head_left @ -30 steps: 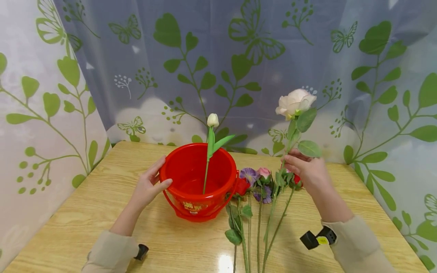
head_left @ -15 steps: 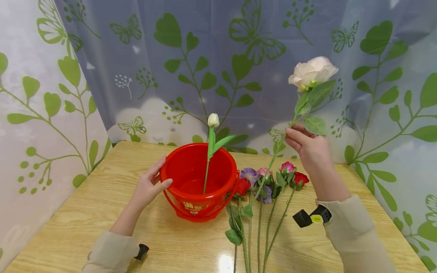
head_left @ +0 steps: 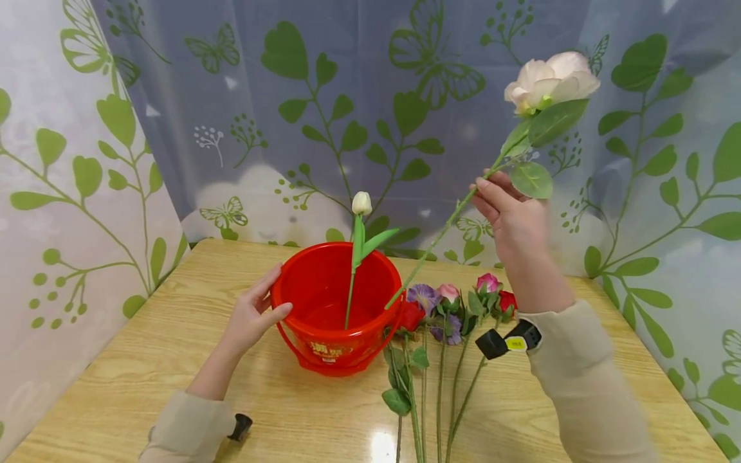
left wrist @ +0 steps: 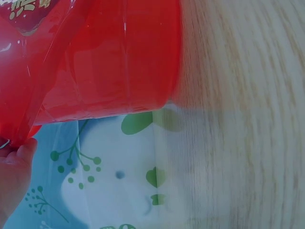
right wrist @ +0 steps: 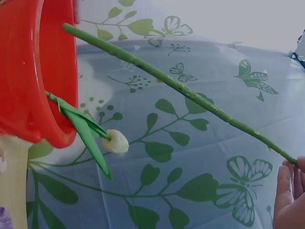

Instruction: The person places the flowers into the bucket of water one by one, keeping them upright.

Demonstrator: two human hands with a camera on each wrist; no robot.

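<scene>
Hands (head_left: 518,222) (head_left: 253,316) hold a ruffled rose (head_left: 550,82) and glossy bucket (head_left: 324,299).

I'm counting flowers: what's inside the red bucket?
One white tulip is in the bucket, its bloom above the rim. The held flower has its stem tip at the opening; whether inside, I can't tell. The front wall hides the tulip's lower end.
</scene>
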